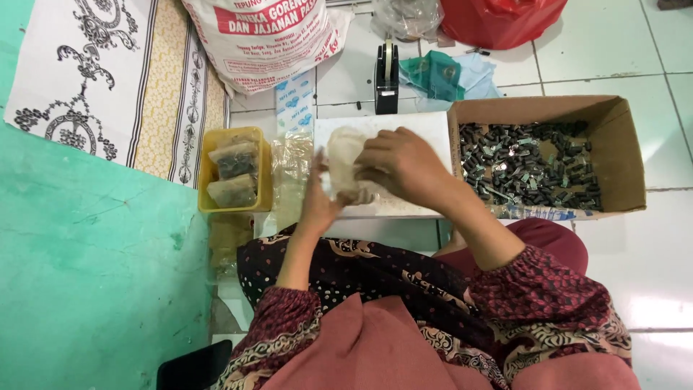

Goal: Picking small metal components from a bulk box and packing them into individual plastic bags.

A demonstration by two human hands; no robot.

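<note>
Both my hands hold a small clear plastic bag (345,162) with pale contents, above a white board (422,130) lying on the floor. My left hand (317,198) supports the bag from below and the left. My right hand (401,162) grips it from the right, fingers curled over the top. What the bag contains is too blurred to tell.
A yellow tub (209,162) holding filled bags stands at the left, with loose clear bags (292,173) beside it. A cardboard box (628,155) of small dark pieces sits at the right. A black tape dispenser (387,79), a large white sack (267,36) and a red bag (498,20) lie beyond.
</note>
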